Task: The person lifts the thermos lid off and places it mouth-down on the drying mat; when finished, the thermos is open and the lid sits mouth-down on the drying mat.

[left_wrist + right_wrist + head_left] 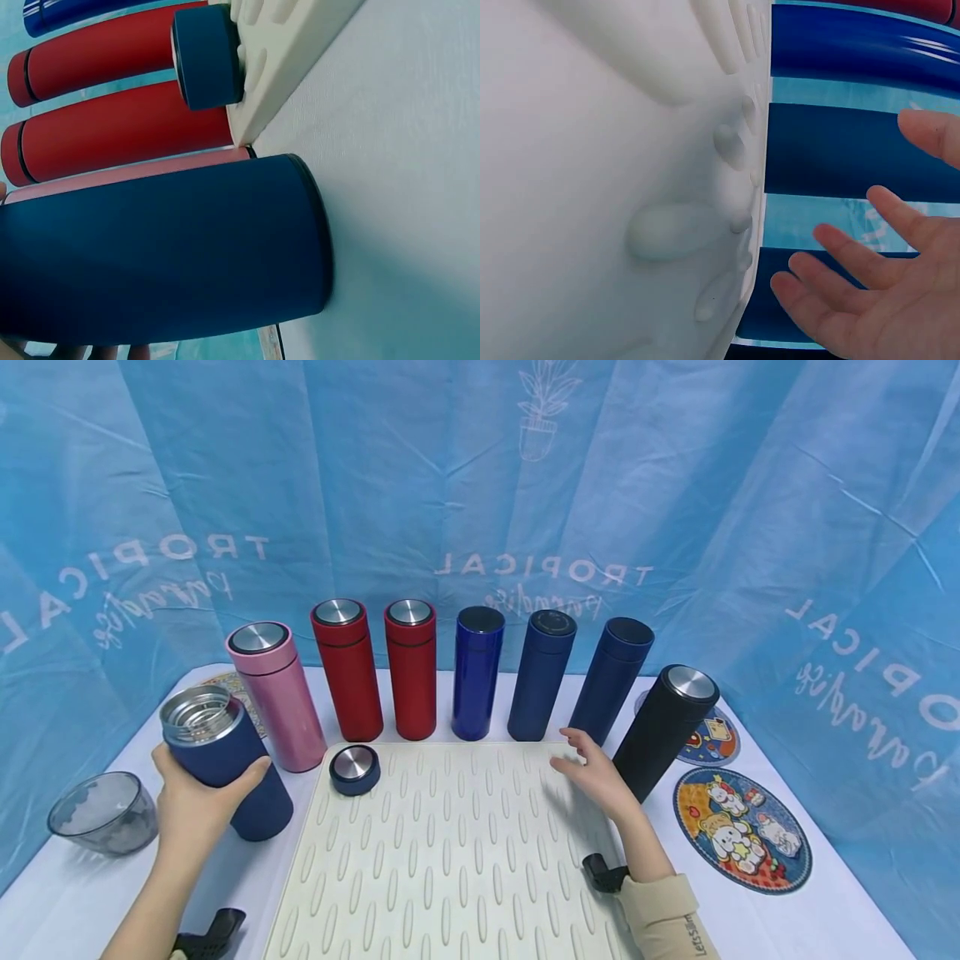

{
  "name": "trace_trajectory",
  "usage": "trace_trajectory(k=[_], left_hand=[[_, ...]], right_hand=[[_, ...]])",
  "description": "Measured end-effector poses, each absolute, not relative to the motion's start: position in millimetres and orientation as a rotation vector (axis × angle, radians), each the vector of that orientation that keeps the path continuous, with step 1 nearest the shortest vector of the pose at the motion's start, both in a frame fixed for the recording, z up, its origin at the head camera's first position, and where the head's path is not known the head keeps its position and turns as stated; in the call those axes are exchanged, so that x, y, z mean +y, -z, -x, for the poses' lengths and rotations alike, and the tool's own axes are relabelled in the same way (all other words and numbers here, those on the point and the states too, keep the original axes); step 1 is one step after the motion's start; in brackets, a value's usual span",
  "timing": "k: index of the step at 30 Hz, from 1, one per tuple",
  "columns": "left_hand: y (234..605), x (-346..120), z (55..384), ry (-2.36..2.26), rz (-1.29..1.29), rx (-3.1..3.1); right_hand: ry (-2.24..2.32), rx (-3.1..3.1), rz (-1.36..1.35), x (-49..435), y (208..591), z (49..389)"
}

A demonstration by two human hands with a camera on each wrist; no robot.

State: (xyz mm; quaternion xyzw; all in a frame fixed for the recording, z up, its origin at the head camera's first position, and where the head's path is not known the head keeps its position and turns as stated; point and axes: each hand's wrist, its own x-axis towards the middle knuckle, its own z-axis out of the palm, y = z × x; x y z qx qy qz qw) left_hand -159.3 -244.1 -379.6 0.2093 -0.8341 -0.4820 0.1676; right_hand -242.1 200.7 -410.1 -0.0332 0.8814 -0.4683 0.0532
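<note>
At the left, my left hand (195, 797) grips a wide navy thermos bottle (258, 797), thumb on one side and fingers on the other. The bottle has no lid, so its steel mouth shows. In the left wrist view the bottle's body (165, 251) fills the middle; whether its base touches the table I cannot tell. A navy lid with a steel top (356, 769) lies on the cream mat's far left corner. My right hand (596, 777) hovers over the mat's far right part with fingers spread, holding nothing; it is nearest to a navy bottle (611, 681).
A pink bottle (283, 710), two red bottles, a shiny blue bottle (477, 677), another navy bottle (540, 681) and a black bottle (660, 731) stand behind the ridged mat (450, 877). A grey glass bowl (112, 814) sits at left, round patterned coasters (742, 831) at right.
</note>
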Motion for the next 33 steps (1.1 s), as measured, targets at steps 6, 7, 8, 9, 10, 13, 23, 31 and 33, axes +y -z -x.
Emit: trace_trajectory(k=[6,7,8,9,10,13,23,31,33], left_hand=[[376.6,-239.9,159.1,1.391,-0.526,-2.181],[375.2,-238.8,158.4,1.374,-0.507,-2.144],[373.6,-237.8,157.8,1.357,-0.476,-2.102],[371.8,-236.5,157.1,1.332,-0.436,-2.058],[370.0,-235.2,156.4,1.297,-0.381,-2.014],[363.3,-228.9,155.1,1.140,-0.183,-1.884],[346.6,-182.9,162.6,0.858,0.291,-1.825],[360.8,-160.7,181.0,1.123,0.247,-1.986],[364.8,-156.5,187.7,1.151,0.212,-1.990]], right_hand=[[1.378,2.713,0.102,201.3,414.0,243.6],[1.372,2.713,0.096,201.2,414.4,243.4],[1.369,2.712,0.093,201.2,414.6,243.2],[1.365,2.711,0.088,201.1,414.7,242.9],[1.356,2.714,0.083,201.2,414.8,242.7],[1.339,2.715,0.067,201.7,415.2,242.8],[1.336,2.633,0.049,203.6,417.0,242.8],[1.342,2.608,0.045,204.4,418.9,242.1],[1.335,2.609,0.050,204.7,419.1,242.0]])
